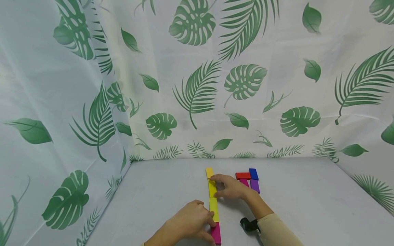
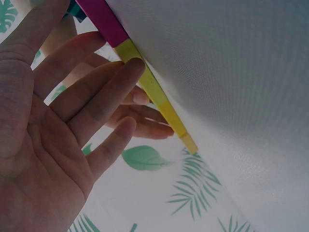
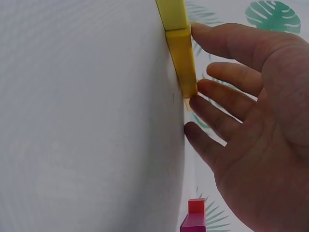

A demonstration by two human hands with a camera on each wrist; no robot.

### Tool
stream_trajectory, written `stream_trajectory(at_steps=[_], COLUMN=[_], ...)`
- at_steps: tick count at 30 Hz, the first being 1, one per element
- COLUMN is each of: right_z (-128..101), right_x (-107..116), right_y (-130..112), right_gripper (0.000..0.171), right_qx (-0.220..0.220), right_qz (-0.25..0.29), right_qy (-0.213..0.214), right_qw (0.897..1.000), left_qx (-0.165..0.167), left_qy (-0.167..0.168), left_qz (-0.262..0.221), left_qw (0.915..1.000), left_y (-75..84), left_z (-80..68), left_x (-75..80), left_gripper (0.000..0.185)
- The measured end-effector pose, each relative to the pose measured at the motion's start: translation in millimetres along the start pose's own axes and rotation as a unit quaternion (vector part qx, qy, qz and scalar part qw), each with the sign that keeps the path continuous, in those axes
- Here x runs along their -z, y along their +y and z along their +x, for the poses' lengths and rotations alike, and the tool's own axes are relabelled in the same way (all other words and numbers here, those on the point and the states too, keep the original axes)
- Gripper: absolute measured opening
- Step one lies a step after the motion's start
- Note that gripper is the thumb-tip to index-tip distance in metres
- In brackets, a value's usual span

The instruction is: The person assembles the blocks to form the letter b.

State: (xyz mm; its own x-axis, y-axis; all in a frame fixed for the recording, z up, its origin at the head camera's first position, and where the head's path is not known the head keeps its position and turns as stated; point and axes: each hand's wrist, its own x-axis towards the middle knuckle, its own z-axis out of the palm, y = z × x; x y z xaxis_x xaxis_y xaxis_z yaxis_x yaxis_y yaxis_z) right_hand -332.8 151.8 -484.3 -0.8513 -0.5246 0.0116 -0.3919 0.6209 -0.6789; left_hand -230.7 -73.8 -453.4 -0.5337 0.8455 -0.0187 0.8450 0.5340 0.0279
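Observation:
A straight row of blocks lies on the table: a pale orange-yellow block (image 1: pixel 209 172) at the far end, a deep yellow block (image 1: pixel 212 190), a light yellow block (image 1: pixel 213 209), and a magenta block (image 1: pixel 217 235) nearest me. My left hand (image 1: pixel 187 220) is at the row's left side, fingertips touching where light yellow meets magenta. From the right, my right hand (image 1: pixel 232 188) reaches to the deep yellow block, its thumb near one end and other fingertips near the far end. Its fingers look extended along the block's side in the right wrist view.
Right of the row, a red block (image 1: pixel 243 176), a blue block (image 1: pixel 253 174), a purple block (image 1: pixel 254 186) and another magenta block (image 1: pixel 244 182) sit close together. A black object (image 1: pixel 246 224) is beside the right sleeve. Leaf-print curtains (image 1: pixel 197 136) stand behind the table.

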Motion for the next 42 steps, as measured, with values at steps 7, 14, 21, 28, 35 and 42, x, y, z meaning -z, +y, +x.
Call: stream_trajectory(at_steps=[7, 14, 21, 28, 35, 42], right_z=[0.8, 0.0, -0.5, 1.0, 2.1, 2.4], right_x=[0.6, 1.6, 1.5, 0.7, 0.7, 0.2], right_y=[1.9, 1.4, -0.2, -0.8, 0.1, 0.4], right_gripper=[0.064, 0.063, 0.058, 0.054, 0.052, 0.052], right_qx=[-0.002, 0.002, 0.003, 0.013, 0.014, 0.012], right_qz=[0.0, 0.022, 0.037, 0.031, 0.025, 0.026], right_qy=[-0.001, -0.014, -0.014, -0.014, -0.016, -0.021], right_qw=[1.0, 1.0, 0.999, 0.999, 0.999, 0.999], left_qx=[-0.008, -0.004, 0.003, 0.008, 0.009, 0.002], left_qy=[0.007, -0.003, -0.014, -0.019, -0.019, -0.012], left_qz=[0.014, 0.002, -0.01, -0.017, -0.018, -0.013], left_qw=[0.9998, 1.0, 0.9999, 0.9996, 0.9996, 0.9998], left_y=[0.1, -0.3, 0.0, 0.4, -0.3, -1.1], left_z=[-0.9, -0.5, 0.3, 0.4, 1.3, 0.8], left_x=[2.1, 1.8, 1.6, 3.1, 2.9, 0.8], left_gripper=[0.044, 0.044, 0.043, 0.044, 0.043, 0.043])
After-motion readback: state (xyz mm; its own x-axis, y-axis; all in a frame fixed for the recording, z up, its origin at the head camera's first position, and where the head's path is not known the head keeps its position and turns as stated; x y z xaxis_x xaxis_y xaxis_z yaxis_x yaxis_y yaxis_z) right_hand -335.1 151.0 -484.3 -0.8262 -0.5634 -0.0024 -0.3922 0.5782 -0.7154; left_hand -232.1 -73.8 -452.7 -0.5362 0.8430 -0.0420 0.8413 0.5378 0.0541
